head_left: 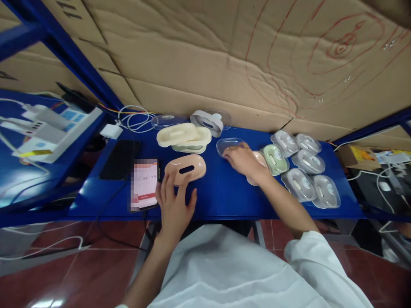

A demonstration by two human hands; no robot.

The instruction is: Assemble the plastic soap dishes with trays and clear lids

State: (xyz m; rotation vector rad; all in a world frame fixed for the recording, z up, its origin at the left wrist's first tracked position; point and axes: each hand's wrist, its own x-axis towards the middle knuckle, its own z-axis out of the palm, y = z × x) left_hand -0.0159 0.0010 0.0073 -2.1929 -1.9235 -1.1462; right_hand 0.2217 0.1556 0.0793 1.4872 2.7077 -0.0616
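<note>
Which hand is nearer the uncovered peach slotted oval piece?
Left. The left hand is at the near edge of the peach slotted oval piece; the right hand is off to its right, at a clear plastic cover.

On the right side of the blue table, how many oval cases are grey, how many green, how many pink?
Grey cases: 5
Green case: 1
Pink case, partly hidden: 1
Total: 7
</note>
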